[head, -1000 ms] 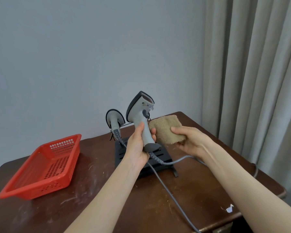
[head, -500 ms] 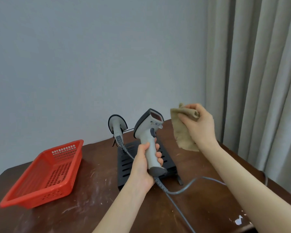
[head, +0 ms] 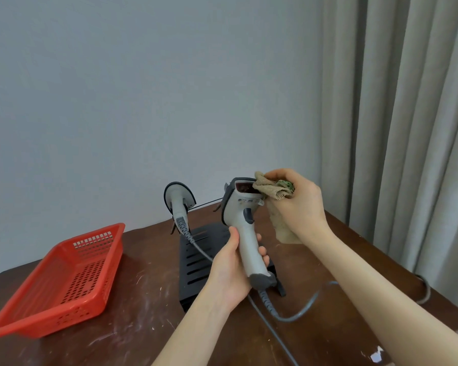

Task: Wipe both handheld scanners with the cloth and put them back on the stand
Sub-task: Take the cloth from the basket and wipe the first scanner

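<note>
Brown surface (head: pixel 148 307) carries black stand (head: pixel 196 262), second scanner (head: pixel 179 200) perched at its back left. Held scanner (head: pixel 242 220) upright above stand, left hand (head: pixel 230 273) wrapped round handle. Right hand (head: pixel 299 204) clutches bunched cloth (head: pixel 269 190), pressed against that scanner's window.

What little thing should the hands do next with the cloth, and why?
Probably rub the tan cloth across the dark red window of the grey-white handheld scanner. The right hand holds the bunched cloth against that window's edge, and the left hand grips the scanner with its head up. The other grey scanner sits on the black stand, waiting.
</note>
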